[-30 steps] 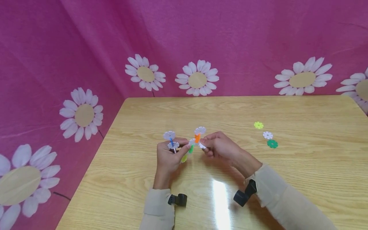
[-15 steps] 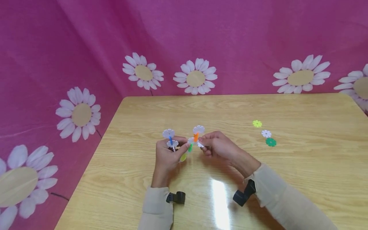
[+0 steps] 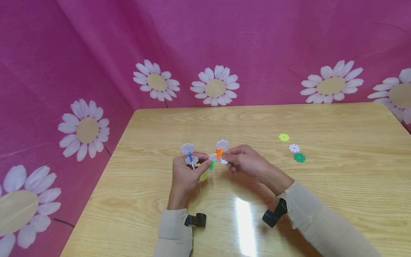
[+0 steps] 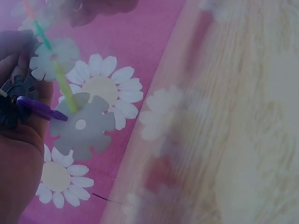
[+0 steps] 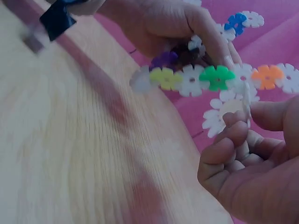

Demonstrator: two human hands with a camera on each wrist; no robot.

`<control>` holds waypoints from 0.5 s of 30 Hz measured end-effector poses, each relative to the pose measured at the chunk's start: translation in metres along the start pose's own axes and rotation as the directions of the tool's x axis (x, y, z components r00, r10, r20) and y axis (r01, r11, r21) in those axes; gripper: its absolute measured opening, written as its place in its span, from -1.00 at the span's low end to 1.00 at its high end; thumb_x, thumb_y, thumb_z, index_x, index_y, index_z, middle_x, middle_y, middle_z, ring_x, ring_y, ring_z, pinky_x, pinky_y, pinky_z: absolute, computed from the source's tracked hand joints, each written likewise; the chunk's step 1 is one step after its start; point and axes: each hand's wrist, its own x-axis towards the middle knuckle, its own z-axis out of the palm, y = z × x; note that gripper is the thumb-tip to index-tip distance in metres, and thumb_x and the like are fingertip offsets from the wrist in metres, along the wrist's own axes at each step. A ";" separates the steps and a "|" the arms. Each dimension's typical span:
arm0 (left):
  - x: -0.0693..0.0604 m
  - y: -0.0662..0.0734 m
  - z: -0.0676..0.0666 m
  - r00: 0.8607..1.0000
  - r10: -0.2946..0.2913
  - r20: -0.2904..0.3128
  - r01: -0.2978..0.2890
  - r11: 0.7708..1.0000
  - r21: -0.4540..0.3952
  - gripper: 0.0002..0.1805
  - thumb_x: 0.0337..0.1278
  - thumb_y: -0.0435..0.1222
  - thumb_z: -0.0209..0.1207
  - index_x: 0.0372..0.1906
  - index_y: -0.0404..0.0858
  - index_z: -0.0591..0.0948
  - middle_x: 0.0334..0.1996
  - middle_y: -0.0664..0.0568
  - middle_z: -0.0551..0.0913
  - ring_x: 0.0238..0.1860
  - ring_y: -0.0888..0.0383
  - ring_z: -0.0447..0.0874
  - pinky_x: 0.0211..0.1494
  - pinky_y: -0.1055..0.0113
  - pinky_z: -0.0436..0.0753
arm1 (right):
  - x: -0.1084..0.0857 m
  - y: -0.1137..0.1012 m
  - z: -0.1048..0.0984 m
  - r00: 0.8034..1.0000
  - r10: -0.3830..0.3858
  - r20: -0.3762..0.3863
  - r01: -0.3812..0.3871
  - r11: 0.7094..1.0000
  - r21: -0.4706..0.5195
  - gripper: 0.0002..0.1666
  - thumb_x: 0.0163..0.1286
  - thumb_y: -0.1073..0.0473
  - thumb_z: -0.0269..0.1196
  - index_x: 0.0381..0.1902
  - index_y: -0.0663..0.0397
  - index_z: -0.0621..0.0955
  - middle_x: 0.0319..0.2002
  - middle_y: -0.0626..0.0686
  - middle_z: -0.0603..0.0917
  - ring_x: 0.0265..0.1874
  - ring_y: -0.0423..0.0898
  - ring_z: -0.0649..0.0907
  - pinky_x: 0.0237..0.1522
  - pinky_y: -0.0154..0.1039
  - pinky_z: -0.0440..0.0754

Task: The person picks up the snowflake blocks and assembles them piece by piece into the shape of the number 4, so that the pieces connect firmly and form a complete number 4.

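My left hand (image 3: 187, 175) grips a chain of slotted plastic discs joined edge to edge. In the right wrist view the run shows a yellow disc (image 5: 165, 79), a green disc (image 5: 217, 78) and an orange disc (image 5: 267, 77) with white ones between. A purple disc (image 5: 163, 59) and a blue disc (image 5: 237, 23) belong to a second branch, partly covered by the left fingers. My right hand (image 3: 248, 160) pinches a white disc (image 5: 246, 100) between thumb and fingertips. It stands edge-on against the chain beside the orange disc; whether its slot is engaged I cannot tell.
On the wooden table (image 3: 337, 192), to the right of the hands, lie a loose yellow-green disc (image 3: 284, 137), a white disc (image 3: 294, 148) and a dark green disc (image 3: 299, 157). A pink curtain (image 3: 263, 46) with printed daisies borders the back and left.
Both hands keep nearly the same place and hold on the discs. The whole view has shifted slightly, so the table and loose discs appear a little further left.
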 end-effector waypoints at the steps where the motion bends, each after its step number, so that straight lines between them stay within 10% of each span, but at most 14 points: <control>1: 0.000 0.000 0.000 1.000 -0.009 -0.007 0.009 1.000 -0.001 -0.96 0.06 -0.49 0.41 -0.36 -0.37 0.76 -0.34 -0.11 0.75 -0.41 0.10 0.60 -0.44 0.41 0.53 | -0.001 0.001 -0.003 1.000 -0.008 -0.011 0.008 0.999 -0.031 -0.67 0.56 0.15 0.12 -0.36 0.26 0.62 -0.50 0.05 0.51 -0.48 -0.09 0.48 -0.39 -0.27 0.46; 15: 0.001 0.001 -0.001 1.000 -0.017 -0.018 0.017 1.000 -0.009 -0.95 0.05 -0.49 0.42 -0.36 -0.37 0.76 -0.34 -0.05 0.75 -0.40 0.06 0.63 -0.39 0.38 0.59 | -0.028 0.001 -0.053 0.979 -0.068 -0.189 0.009 0.954 -0.299 -0.63 0.50 0.10 0.21 0.00 0.36 0.62 -0.24 0.23 0.64 -0.23 0.19 0.63 -0.12 0.02 0.59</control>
